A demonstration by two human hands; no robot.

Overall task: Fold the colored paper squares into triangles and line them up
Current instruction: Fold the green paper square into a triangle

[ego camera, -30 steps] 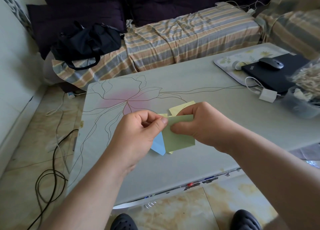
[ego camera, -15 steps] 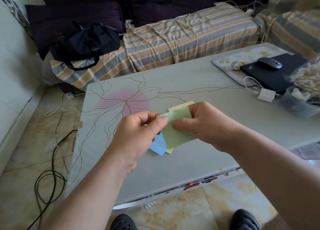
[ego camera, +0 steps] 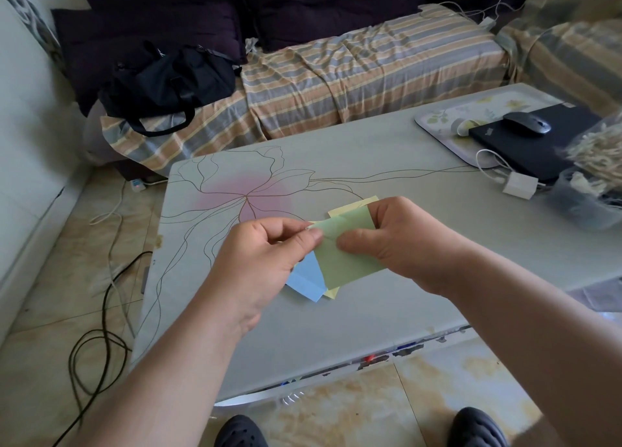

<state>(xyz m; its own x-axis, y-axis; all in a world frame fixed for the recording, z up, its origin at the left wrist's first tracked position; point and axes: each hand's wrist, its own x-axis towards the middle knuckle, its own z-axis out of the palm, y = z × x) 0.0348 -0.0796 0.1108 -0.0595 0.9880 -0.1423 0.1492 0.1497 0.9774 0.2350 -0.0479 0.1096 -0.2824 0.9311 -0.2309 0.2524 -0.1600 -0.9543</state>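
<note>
I held a green paper (ego camera: pixel 346 254) up in the middle of the frame, just above the desk (ego camera: pixel 370 318). My left hand (ego camera: pixel 266 258) pinched its left corner between my thumb and first finger. My right hand (ego camera: pixel 400 241) gripped its right side, with my thumb on the front of the sheet and my other fingers curled behind it. The green paper was tilted, with its top right corner higher than the left one. Under it, a blue paper (ego camera: pixel 308 280) lay flat on the desk, and its point stuck out toward the lower left. A yellow paper (ego camera: pixel 351 208) lay there too. One edge of it peeked out above the green sheet, and a small corner showed at the bottom, next to the blue one. The desk was pale grey, with a pink flower (ego camera: pixel 247 195) drawn on it in thin lines. At the right side of the frame, a black laptop (ego camera: pixel 518 147) sat on a flowery mat (ego camera: pixel 447 123), and a dark mouse (ego camera: pixel 526 124) sat on top of the laptop. A white charger (ego camera: pixel 520 185) with its cord lay just in front of them. At the top of the frame was a sofa with a striped cover (ego camera: pixel 353 72), and a black bag (ego camera: pixel 168 83) sat on it at the upper left. Black cables (ego camera: pixel 97 345) curled on the floor at the lower left. My dark shoes (ego camera: pixel 478 429) showed at the bottom edge.
</note>
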